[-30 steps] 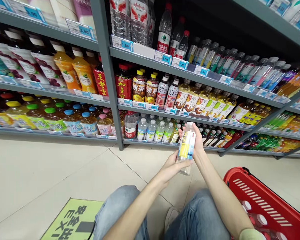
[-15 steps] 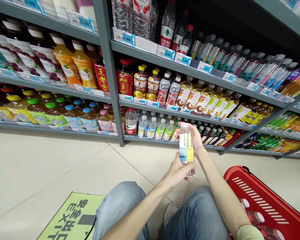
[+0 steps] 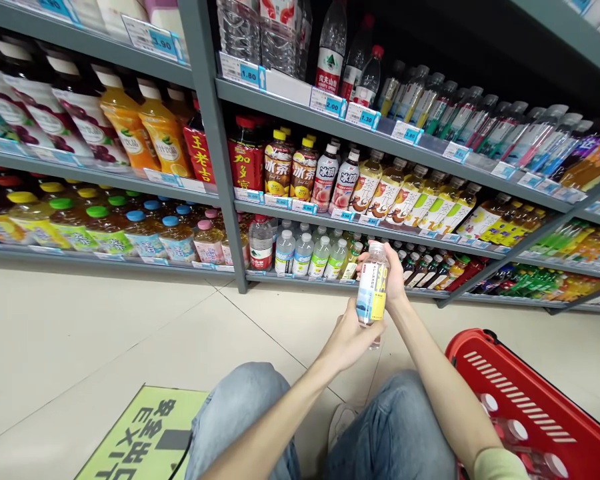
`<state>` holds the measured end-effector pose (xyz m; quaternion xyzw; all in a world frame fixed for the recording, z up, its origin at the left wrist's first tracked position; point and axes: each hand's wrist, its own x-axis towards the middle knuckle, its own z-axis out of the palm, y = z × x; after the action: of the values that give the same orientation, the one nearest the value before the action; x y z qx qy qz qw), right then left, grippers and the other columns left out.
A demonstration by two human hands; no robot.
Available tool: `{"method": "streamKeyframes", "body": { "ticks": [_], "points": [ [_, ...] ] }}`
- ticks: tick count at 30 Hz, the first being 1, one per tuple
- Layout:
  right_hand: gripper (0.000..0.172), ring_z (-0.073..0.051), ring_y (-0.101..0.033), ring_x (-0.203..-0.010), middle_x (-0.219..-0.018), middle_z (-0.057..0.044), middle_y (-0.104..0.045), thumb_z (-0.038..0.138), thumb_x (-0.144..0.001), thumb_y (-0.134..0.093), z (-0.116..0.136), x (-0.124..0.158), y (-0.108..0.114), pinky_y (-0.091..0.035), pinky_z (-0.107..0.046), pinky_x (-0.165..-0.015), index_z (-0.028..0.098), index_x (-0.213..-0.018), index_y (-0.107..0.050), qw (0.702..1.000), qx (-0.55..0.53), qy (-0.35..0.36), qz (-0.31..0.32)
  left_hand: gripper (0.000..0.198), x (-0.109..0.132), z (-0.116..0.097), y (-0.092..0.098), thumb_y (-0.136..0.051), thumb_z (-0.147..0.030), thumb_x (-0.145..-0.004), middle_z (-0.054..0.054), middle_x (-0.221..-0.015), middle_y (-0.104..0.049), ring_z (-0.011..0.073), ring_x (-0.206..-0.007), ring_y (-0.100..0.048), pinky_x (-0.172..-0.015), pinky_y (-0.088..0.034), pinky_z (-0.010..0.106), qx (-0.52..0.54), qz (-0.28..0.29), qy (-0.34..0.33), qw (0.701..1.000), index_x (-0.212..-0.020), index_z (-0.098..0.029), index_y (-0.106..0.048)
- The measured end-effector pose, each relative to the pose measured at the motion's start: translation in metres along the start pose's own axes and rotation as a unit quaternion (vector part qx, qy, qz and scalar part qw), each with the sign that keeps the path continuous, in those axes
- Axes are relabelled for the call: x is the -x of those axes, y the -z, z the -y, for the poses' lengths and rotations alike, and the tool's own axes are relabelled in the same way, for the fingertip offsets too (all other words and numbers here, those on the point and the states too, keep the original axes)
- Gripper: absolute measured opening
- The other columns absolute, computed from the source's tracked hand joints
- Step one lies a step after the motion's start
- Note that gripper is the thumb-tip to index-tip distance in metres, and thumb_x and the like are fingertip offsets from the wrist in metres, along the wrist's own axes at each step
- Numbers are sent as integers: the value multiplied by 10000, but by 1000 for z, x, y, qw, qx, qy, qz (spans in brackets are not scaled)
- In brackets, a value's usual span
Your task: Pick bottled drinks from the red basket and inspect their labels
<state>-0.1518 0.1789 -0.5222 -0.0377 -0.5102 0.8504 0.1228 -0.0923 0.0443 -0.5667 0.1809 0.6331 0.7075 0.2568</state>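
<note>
Bottle (image 3: 373,287) at 4 o'clock from frame centre, left hand (image 3: 353,339) wrapped round its lower part, right hand (image 3: 394,277) round its upper side, likely to steady it with the label (image 3: 373,297) uncovered; red basket (image 3: 535,390) at its 4 o'clock, seemingly for easy reach.

Clear bottle (image 3: 373,288), blue-yellow SODA label, near upright, held in fingers (image 3: 374,331).

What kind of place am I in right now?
Most likely a supermarket or convenience store: there are shelves lined with bottled drinks, price tags along the shelf edges, and a red shopping basket with bottles inside.
</note>
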Motion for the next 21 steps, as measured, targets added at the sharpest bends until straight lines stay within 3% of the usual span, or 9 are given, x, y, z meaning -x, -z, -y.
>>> {"method": "streamKeyframes", "body": {
  "ticks": [11, 21],
  "points": [
    [456, -184, -669, -517, -713, -32, -727, 566, -799, -640, 1, 4, -4, -525, -274, -452, 193, -1054, -591, 997, 26, 76, -7, 356, -2, 4, 4, -682, -278, -794, 12, -806, -686, 155, -639, -653, -578, -531, 260, 1, -7, -4, 1000, -1085, -200, -493],
    [418, -174, -666, -533, -716, -23, -722, 552, -806, -633, 3, 7, -6, -529, -271, -463, 206, -1038, -601, 994, 22, 103, -6, 353, -1, 4, 7, -689, -296, -802, -1, -759, -682, 153, -595, -638, -562, -475, 251, -37, -16, -23, 999, -1093, -210, -508]
  ]
}}
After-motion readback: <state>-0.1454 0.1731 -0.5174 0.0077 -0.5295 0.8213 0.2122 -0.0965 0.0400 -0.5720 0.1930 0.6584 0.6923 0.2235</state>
